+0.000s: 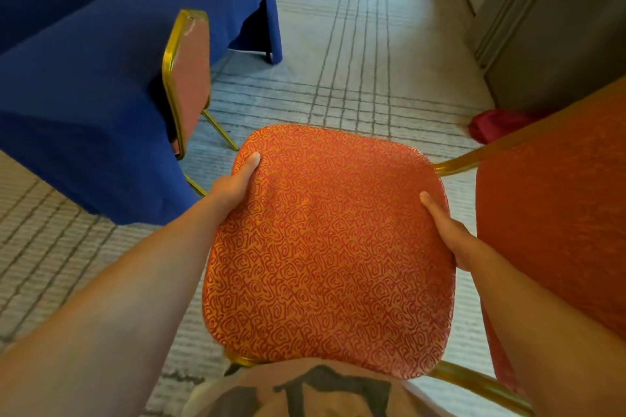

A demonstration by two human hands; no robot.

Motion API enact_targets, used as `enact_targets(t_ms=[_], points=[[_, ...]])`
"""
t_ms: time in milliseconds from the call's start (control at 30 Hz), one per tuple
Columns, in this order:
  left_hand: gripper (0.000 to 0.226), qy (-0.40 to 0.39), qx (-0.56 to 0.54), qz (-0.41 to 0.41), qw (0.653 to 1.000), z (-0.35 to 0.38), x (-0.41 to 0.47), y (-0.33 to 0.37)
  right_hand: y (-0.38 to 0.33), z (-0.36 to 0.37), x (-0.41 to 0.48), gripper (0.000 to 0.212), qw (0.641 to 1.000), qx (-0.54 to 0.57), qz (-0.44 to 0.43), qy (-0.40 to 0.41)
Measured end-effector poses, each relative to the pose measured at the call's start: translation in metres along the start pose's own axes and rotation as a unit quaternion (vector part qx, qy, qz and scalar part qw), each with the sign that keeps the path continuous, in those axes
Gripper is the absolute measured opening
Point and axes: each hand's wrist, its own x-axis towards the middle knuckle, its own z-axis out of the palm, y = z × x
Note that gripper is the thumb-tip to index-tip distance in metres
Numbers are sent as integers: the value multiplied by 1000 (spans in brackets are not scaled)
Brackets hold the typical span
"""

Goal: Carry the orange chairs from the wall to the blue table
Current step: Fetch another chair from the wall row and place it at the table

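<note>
Head view shows left hand point(237, 183) and right hand point(447, 234) clamped on opposite seat edges of the orange chair point(328, 247), just right of the blue desk point(84, 95). Its unseen legs could hit the parked chair point(186, 78) at that desk or snag its cloth.

Both bare forearms are reaching forward and down, angling inward. left hand point(237, 184) is gripping the left edge of the orange chair seat point(325, 247), thumb lying on top, fingers hidden underneath. right hand point(447, 234) is gripping the right edge the same way, thumb on top.
</note>
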Motion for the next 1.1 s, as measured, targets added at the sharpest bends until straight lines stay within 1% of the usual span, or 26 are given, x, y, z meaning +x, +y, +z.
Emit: enact_targets(t_ms=[67, 133, 267, 400, 567, 733, 833, 867, 967, 1100], points=[[116, 5, 1, 0, 1000, -2, 31, 20, -29, 9, 31, 129, 1000, -9, 3, -12], [115, 25, 12, -7, 1000, -6, 67, 39, -59, 21, 64, 127, 1000, -17, 4, -18], [115, 40, 25, -17, 999, -14, 148, 77, -119, 48, 130, 118, 1000, -11, 5, -22], [116, 46, 29, -9, 998, -30, 243, 135, -189, 83, 201, 120, 1000, 2, 11, -16], [116, 62, 45, 23, 997, -53, 337, 210, -274, 116, 262, 120, 1000, 20, -5, 11], [121, 68, 40, 34, 996, -69, 423, 286, -362, 138, 321, 110, 998, 30, -25, 42], [115, 63, 44, 56, 996, -69, 473, 317, -400, 149, 358, 106, 998, 23, -28, 50], [114, 53, 41, 55, 996, -67, 490, 325, -412, 152, 372, 104, 998, 22, -32, 51], [119, 45, 40, 21, 998, -60, 550, 352, -454, 164, 427, 99, 998, 22, -28, 53], [117, 54, 33, 23, 998, -54, 635, 410, -524, 178, 513, 98, 997, 13, -32, 69]])
